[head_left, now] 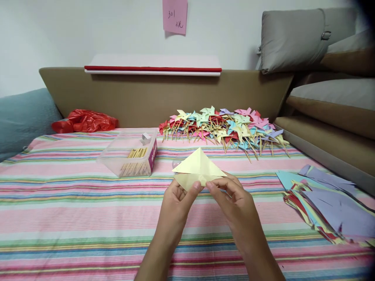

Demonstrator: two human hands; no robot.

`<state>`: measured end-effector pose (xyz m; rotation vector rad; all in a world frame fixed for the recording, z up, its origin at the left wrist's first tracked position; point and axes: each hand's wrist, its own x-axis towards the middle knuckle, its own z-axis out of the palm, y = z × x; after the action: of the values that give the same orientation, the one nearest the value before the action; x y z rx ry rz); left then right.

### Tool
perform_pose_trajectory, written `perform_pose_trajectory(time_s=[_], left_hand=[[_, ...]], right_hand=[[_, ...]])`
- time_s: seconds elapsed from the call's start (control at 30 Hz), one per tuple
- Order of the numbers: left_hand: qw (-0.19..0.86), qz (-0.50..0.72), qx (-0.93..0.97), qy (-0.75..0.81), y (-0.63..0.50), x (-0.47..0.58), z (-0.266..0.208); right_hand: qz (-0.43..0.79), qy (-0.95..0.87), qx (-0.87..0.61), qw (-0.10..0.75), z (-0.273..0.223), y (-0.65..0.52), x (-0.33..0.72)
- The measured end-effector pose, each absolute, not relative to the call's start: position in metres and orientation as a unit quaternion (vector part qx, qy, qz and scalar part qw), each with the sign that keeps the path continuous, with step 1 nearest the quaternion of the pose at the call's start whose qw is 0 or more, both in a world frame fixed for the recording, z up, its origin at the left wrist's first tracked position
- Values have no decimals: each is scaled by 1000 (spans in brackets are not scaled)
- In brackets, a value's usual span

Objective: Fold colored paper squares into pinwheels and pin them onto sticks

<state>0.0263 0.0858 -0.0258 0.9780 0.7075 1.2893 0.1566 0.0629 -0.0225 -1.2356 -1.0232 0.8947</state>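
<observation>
A pale yellow sheet of folded paper [199, 163] is held up over the striped cloth, its upper half a triangle pointing away from me. My left hand [183, 197] pinches its lower edge from the left, with the thumb on top. From the right, my right hand [231, 197] grips the same edge, and the two thumb tips nearly meet at the bottom corner. The other fingers are partly hidden behind the paper. Just past the paper's left corner, a small clear object [176, 163] is mostly covered.
A clear plastic box [113, 156] with short wooden sticks [136, 162] stands left of centre. Many paper pinwheels [225, 123] lie piled at the back. Cut coloured paper [336, 210] is stacked at right, near grey cushions [334, 101]. A red plastic bag [88, 121] lies back left.
</observation>
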Motion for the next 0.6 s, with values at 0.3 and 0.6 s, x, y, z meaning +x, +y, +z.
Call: perform_pose_trajectory(time_s=[0.3, 0.6], left_hand=[[617, 576, 415, 339, 87, 30, -23], [596, 570, 437, 359, 85, 28, -27]], right_hand=[[406, -425, -513, 626, -24, 64, 153], [409, -433, -501, 628, -23, 64, 149]])
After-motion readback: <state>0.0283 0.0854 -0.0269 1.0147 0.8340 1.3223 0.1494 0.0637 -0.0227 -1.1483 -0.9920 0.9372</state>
